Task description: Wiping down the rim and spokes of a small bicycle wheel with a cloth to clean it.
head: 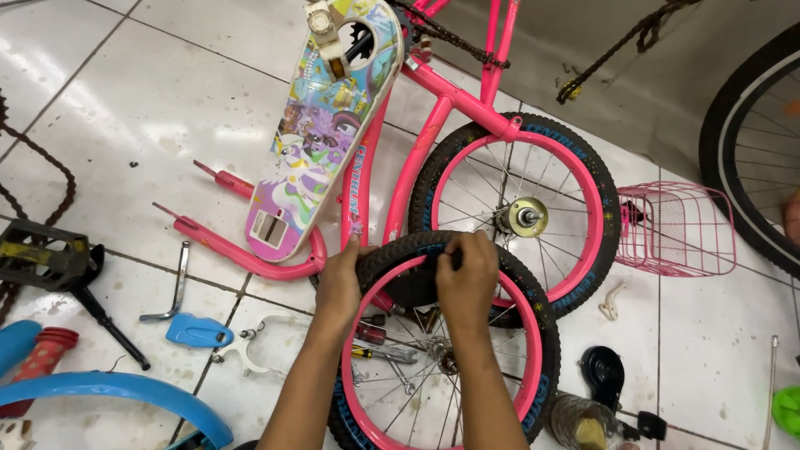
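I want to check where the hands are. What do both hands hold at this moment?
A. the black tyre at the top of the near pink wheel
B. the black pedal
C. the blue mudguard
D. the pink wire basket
A: the left hand and the right hand both grip the black tyre at the top of the near pink wheel.

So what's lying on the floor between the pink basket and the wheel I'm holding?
In the head view, a small white strap-like piece lies on the tile between them.

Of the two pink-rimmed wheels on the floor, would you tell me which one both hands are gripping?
The nearer wheel: left hand and right hand grip its tyre's top. The farther wheel, beside the pink basket, is untouched.
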